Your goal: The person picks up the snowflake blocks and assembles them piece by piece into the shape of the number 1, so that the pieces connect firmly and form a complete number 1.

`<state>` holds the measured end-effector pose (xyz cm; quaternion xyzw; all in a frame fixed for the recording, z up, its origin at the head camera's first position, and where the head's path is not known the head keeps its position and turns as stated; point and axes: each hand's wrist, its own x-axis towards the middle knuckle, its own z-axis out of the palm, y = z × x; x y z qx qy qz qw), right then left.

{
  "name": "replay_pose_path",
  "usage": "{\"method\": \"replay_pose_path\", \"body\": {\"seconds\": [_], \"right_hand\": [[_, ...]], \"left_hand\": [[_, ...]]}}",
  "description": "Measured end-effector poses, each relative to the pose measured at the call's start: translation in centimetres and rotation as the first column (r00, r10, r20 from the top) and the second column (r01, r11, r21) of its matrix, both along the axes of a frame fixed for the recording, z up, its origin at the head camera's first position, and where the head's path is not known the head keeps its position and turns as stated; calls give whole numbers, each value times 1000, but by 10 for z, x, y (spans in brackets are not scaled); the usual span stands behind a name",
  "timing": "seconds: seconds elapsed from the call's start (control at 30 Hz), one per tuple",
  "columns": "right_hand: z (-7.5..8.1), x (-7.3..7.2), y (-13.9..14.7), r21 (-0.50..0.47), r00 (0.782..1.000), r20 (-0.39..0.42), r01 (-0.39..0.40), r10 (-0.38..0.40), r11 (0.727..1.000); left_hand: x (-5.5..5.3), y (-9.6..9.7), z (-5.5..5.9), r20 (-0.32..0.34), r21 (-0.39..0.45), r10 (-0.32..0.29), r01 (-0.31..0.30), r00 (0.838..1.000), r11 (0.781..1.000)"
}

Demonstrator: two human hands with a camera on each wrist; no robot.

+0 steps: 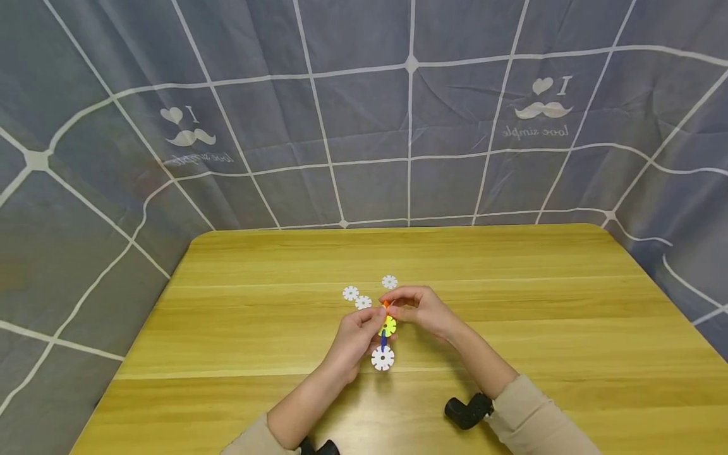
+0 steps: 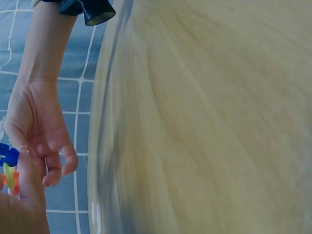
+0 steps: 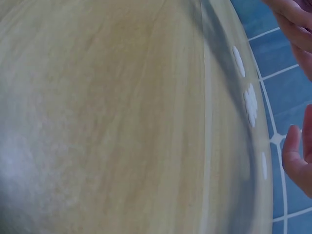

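A short chain of notched plastic discs is held between both hands in the head view. A white disc (image 1: 383, 358) hangs at its near end, joined to a blue disc (image 1: 383, 341) seen edge-on. Above that sits a yellow disc (image 1: 388, 327), pinched by the thumb and fingers of the left hand (image 1: 355, 335). At the far end, the right hand (image 1: 423, 309) pinches an orange disc (image 1: 387, 304), partly hidden by its fingertips. In the left wrist view, the blue disc (image 2: 9, 156), yellow disc (image 2: 9, 176) and orange disc (image 2: 16, 181) show beside the fingers.
Three loose white discs lie on the wooden table (image 1: 256, 341) beyond the hands: a left disc (image 1: 350, 293), a middle disc (image 1: 363, 303) and a far disc (image 1: 389, 282). A grey curtain (image 1: 370, 114) with white lines surrounds the table. A black wrist mount (image 1: 467, 412) is below the right forearm.
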<state>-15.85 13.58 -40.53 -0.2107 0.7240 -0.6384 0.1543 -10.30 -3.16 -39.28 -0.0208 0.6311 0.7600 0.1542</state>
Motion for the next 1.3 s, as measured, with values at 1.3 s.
{"method": "replay_pose_path", "body": {"seconds": [1.3], "right_hand": [[-5,-75,-24,653,922,-137,359,-362,667]], "left_hand": [[-8,-6,2,60,-47,41,-38,997,998]]}}
